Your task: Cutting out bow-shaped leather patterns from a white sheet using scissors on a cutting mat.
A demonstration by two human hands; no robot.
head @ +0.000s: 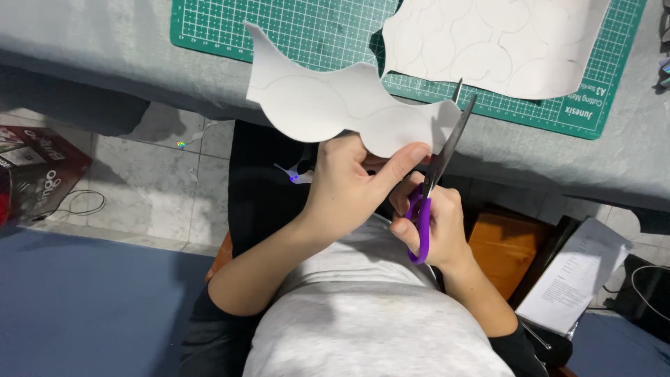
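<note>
Cutting along the pencilled curves on a paper strip (328, 101).
Left hand (349, 185) pinches the strip's lower edge; right hand (436, 223) grips purple scissors (436, 174), blades parted at its right end—turn the strip, not the blades.

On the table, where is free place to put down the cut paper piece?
Free: the bare grey tabletop left of the green cutting mat, and the grey strip along the near edge below the mat's right half. Crowded: the mat's right side, covered by the large white sheet; the left hand, cut paper piece and purple-handled scissors occupy the middle.
</note>
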